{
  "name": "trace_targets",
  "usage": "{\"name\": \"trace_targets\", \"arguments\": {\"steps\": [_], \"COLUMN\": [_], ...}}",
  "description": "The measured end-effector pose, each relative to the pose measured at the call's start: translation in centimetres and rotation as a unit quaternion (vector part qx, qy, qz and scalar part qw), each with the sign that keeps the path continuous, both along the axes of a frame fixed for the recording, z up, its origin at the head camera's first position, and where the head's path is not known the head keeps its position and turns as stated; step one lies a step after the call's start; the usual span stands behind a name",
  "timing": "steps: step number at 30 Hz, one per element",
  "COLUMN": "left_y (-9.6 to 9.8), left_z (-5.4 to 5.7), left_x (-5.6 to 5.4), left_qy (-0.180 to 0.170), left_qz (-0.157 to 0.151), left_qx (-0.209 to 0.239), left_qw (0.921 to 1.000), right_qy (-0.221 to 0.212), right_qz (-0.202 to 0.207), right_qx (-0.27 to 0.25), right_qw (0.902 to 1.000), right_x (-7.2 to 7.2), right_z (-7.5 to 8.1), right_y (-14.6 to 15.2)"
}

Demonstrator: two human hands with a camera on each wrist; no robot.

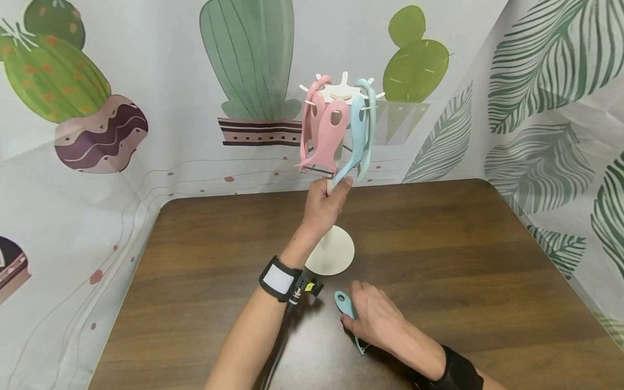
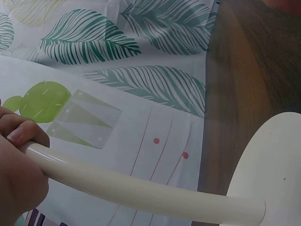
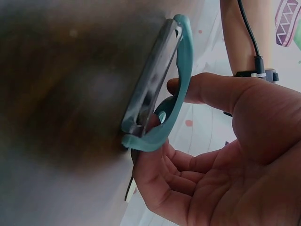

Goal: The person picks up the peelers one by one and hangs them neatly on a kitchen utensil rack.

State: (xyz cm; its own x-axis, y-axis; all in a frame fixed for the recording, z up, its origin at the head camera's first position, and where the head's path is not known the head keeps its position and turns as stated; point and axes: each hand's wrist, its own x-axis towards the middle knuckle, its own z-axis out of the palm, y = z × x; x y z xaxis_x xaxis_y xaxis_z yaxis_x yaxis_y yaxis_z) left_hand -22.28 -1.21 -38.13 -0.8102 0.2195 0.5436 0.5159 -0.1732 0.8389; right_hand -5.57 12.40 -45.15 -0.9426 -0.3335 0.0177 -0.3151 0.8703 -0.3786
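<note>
My left hand (image 1: 325, 205) grips the pole of a cream-white rotating utensil stand (image 1: 333, 252) just under its hanging peelers. Pink peelers (image 1: 331, 132) and light blue peelers (image 1: 358, 127) hang from the prongs at its top. In the left wrist view, curled fingers wrap the upper end of the pole (image 2: 122, 188). Low on the table, my right hand (image 1: 377, 317) pinches a teal-blue peeler (image 1: 345, 304) between thumb and fingers. Its metal blade (image 3: 149, 80) shows in the right wrist view, close to the tabletop. Part of the handle is hidden behind the fingers.
The brown wooden table (image 1: 195, 303) has rounded far corners. A white cloth (image 1: 161, 108) printed with cacti and leaves hangs behind it. Wrist straps with cameras sit on both forearms, and a dark cable (image 1: 274, 355) runs beside the left arm.
</note>
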Motion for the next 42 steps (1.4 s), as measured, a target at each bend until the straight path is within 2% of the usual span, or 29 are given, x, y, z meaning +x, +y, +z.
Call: {"name": "trace_targets", "arguments": {"steps": [10, 21, 29, 42], "left_y": [0.0, 0.0, 0.1, 0.1], "left_z": [-0.1, 0.0, -0.2, -0.2], "left_x": [-0.1, 0.0, -0.1, -0.1], "left_qy": [0.003, 0.004, 0.006, 0.005], "left_qz": [0.002, 0.003, -0.001, 0.000], "left_qx": [-0.003, -0.003, 0.005, 0.005], "left_qw": [1.0000, 1.0000, 1.0000, 1.0000], "right_qy": [0.007, -0.013, -0.032, -0.027], "right_qz": [0.000, -0.009, -0.017, -0.030], "right_qx": [0.003, -0.012, -0.049, -0.099], "right_qw": [1.0000, 0.9998, 0.9981, 0.9942], "right_x": [-0.1, -0.4, -0.8, -1.7], "right_z": [-0.1, 0.5, 1.0, 2.3], "right_y": [0.0, 0.4, 0.9, 2.2]}}
